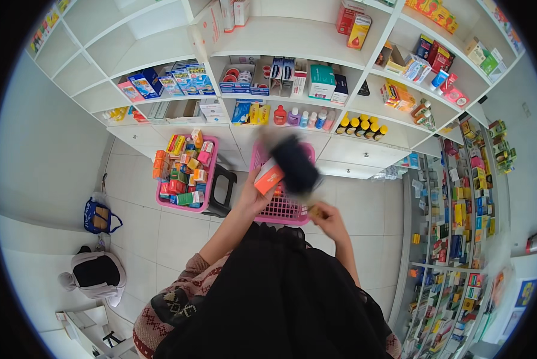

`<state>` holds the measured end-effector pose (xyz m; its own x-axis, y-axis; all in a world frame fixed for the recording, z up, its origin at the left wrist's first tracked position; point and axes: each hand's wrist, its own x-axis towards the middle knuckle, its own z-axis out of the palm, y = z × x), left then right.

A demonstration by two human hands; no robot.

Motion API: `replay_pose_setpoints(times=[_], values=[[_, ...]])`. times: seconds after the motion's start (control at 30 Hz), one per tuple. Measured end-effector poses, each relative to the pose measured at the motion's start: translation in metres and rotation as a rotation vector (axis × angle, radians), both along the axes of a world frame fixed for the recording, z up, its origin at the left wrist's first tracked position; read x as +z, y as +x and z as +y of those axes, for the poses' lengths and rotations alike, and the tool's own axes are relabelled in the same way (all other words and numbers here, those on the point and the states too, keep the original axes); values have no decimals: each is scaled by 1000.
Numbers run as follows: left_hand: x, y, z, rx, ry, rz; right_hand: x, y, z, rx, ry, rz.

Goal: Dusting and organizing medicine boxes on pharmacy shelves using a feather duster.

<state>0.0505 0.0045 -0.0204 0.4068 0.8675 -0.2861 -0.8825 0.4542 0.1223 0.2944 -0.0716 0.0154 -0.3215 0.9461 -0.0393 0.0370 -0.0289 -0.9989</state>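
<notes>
My left hand (252, 196) holds an orange-and-white carton (268, 177) over a pink plastic basket (286, 220). In my right hand (331, 219) is the handle of a dark duster or brush (294, 164), blurred by motion. Its dark head crosses in front of the carton's right side, and whether they touch cannot be told. The basket stands below both hands, and its lattice wall shows; the duster and carton hide much of its inside, where something orange is partly visible.
To the left, another pink basket (160, 203) full of medicine boxes stands beside a black plastic stool (223, 188). White shelving (286, 38) with products rises ahead. A glass display cabinet (405, 215) lines the right. A blue bag (99, 216) and a seated person (96, 273) are at left.
</notes>
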Motion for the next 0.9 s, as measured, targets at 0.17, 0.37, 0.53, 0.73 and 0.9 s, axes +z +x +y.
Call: replay_pose_setpoints(times=[0.17, 0.37, 0.53, 0.73, 0.9], values=[[12, 8, 8, 139, -80, 186, -31, -24, -1, -95, 42, 58], [39, 1, 3, 206, -70, 185, -20, -28, 10, -208, -25, 54], [44, 3, 5, 378, 74, 459, -29, -26, 15, -100, 61, 4], [32, -22, 13, 341, 551, 1689, -16, -35, 29, -14, 77, -124], [37, -37, 24, 481, 694, 1813, -2, -64, 49, -98, 35, -79]])
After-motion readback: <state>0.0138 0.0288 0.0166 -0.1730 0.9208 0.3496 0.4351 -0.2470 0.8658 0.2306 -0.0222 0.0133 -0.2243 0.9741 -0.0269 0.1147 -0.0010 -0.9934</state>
